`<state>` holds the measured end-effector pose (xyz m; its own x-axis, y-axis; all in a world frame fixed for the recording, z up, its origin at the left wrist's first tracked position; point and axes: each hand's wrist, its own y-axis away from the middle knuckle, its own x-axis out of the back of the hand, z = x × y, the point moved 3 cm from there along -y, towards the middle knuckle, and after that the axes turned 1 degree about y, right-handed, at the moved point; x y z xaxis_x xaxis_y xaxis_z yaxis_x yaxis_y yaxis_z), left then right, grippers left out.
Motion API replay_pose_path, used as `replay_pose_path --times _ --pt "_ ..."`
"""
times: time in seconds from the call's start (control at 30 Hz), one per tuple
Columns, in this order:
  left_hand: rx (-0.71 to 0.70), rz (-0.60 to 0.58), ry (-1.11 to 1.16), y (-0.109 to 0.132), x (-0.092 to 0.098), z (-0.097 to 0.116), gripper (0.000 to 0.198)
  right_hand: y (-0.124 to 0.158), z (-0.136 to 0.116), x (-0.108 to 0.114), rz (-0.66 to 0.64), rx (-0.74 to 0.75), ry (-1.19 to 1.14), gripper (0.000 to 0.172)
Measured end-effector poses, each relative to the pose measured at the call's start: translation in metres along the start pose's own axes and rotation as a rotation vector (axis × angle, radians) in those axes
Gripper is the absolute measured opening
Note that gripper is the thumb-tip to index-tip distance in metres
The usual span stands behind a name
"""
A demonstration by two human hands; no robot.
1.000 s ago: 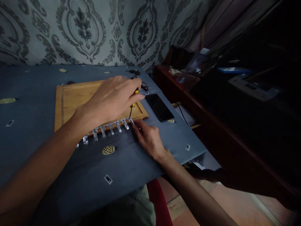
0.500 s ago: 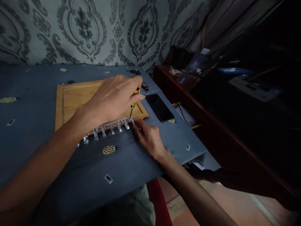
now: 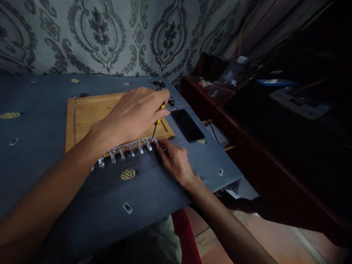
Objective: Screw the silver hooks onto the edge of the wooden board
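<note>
My left hand (image 3: 134, 112) reaches over a wooden board (image 3: 93, 112) and is closed around a yellow-and-black screwdriver (image 3: 158, 121). The screwdriver leans slightly, its tip down at the right end of a metal hook rail (image 3: 131, 148). Several silvery hooks hang off that rail, which lies along the board's near edge; my left forearm covers part of its left side. At the rail's right end, my right hand (image 3: 176, 159) pinches the last hook (image 3: 155, 141) between thumb and fingers, close to the screwdriver tip.
A black phone (image 3: 187, 125) lies right of the board. Behind it are glasses (image 3: 171, 101) and a small dark object (image 3: 159, 84). A clear bottle (image 3: 229, 75) rests on the dark wooden furniture (image 3: 220, 106) to the right. The blue tablecloth (image 3: 90, 205) carries pineapple prints.
The screwdriver's handle has turned slightly in my left hand, its tip still at the rail's right end. My right hand keeps its hold. The view has shifted a little.
</note>
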<state>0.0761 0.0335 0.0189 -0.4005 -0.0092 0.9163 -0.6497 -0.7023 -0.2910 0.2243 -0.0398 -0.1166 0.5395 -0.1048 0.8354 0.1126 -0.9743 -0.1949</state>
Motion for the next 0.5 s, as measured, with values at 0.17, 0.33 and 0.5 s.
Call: replay_pose_path --times 0.17,0.33,0.5 --pt "-0.065 -0.017 0.009 0.0018 0.0012 0.0005 0.013 -0.0007 0.0002 -0.0006 -0.025 -0.018 -0.005 0.029" --pt "-0.016 0.003 -0.017 0.0015 0.0023 -0.001 0.007 -0.0009 0.002 -0.0015 -0.014 -0.005 -0.003 0.027" --pt "0.002 0.015 -0.027 0.0002 0.0012 -0.0009 0.009 -0.0011 0.0039 -0.0021 -0.01 -0.009 0.002 0.027"
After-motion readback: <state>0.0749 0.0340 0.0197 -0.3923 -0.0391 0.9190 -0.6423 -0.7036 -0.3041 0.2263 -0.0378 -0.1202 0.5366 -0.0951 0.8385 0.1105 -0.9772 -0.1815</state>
